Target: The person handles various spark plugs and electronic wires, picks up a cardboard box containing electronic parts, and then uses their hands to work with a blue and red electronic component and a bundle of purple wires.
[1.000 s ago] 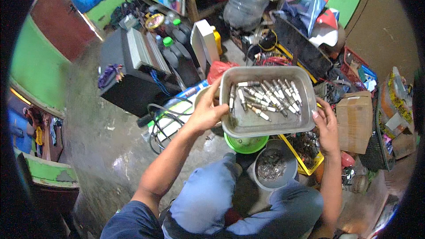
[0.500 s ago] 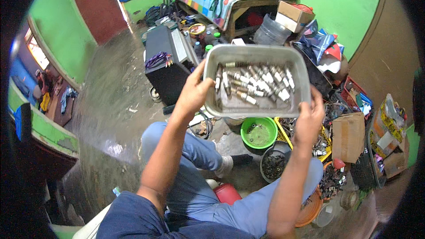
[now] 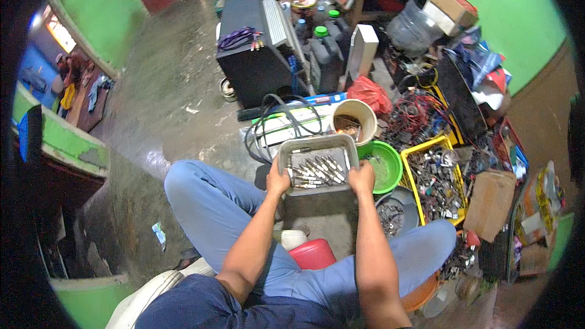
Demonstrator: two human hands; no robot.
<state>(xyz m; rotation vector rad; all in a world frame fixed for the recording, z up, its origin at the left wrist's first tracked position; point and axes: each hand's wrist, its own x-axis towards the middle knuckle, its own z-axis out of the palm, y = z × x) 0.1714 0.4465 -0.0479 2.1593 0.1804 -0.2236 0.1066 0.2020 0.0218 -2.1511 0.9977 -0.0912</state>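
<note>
While seated on the floor with knees spread, a person holds a grey metal tray (image 3: 319, 146) low over the floor, between the knees and just in front of them. The left hand (image 3: 278, 182) clamps the tray's left rim and the right hand (image 3: 362, 178) clamps its right rim, fingers curled over the edges. Inside lies a loose heap of small metal parts (image 3: 317, 171), apparently already gathered; whether any sorting remains cannot be told. Just right of the tray sits a green basin (image 3: 384, 164), and beyond that a yellow crate (image 3: 436, 178) full of more metal pieces. Far of the tray stands a cream bucket (image 3: 354, 118). A brown cardboard box (image 3: 491, 202) lies at the right, a white upright box (image 3: 362, 50) farther off, and a red plastic bag (image 3: 372, 93) beside it. Labels are too small to make out.
</note>
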